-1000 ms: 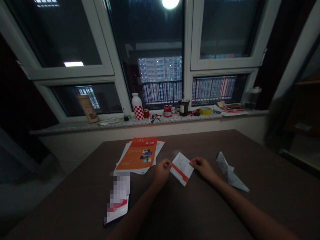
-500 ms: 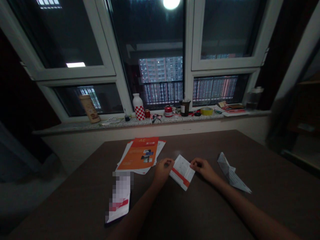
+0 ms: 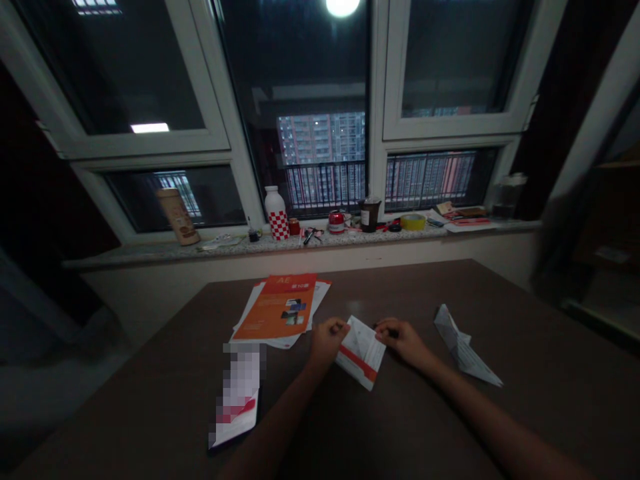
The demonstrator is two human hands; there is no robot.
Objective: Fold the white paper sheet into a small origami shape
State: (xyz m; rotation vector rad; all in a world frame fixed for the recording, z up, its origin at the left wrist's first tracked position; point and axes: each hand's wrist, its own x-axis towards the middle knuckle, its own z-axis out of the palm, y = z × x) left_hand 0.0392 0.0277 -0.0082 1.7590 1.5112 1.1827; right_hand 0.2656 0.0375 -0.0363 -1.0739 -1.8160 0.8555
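A folded square of printed paper (image 3: 361, 351), white with a red-orange stripe, is held just above the dark table between my two hands. My left hand (image 3: 327, 339) pinches its upper left edge, fingers closed. On the opposite side, my right hand (image 3: 403, 339) grips the upper right edge between thumb and fingers. The paper lies at a slant, one corner toward me. Right of my right hand rests a folded paper shape (image 3: 463, 348) with long pointed ends, made of printed paper.
An orange booklet (image 3: 280, 310) lies on loose sheets at the left. Nearer me is a phone-like object (image 3: 239, 400), partly pixelated. Along the windowsill (image 3: 225, 252) stand a checkered bottle (image 3: 277, 217), a tan tumbler (image 3: 177, 217), a dark cup (image 3: 369, 217) and yellow tape (image 3: 413, 222).
The folded paper has turned slightly and shifted a little left and toward me. My right hand has moved slightly left with it; both hands keep their hold.
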